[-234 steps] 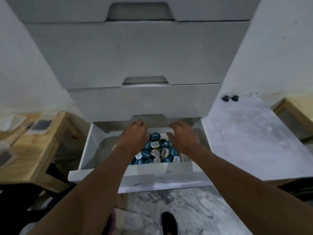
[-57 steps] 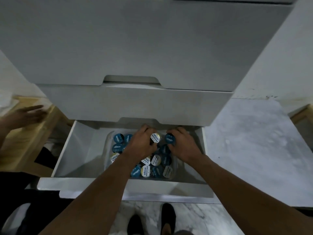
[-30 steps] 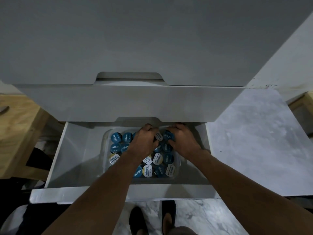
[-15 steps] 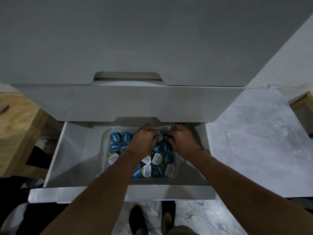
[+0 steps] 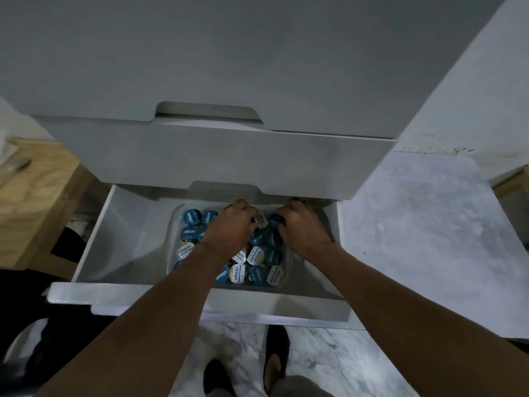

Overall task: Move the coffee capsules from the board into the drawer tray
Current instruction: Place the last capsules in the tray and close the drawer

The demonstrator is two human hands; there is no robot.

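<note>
Head view: our left hand (image 5: 229, 229) curls its fingers round a white-lidded capsule (image 5: 261, 220); our right hand (image 5: 302, 229) curls round a blue-lidded capsule (image 5: 275, 219). Both capsules are held just above the coffee capsules (image 5: 243, 272) filling the clear tray (image 5: 172, 247) inside the open drawer (image 5: 128, 247).

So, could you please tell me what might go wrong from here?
The round blue and white foil-lidded coffee capsules are heaped in the clear plastic tray; one could spill over its rim into the white drawer. The left hand and right hand each grip a capsule just under the grey drawer front above, so knuckles could knock it.
</note>
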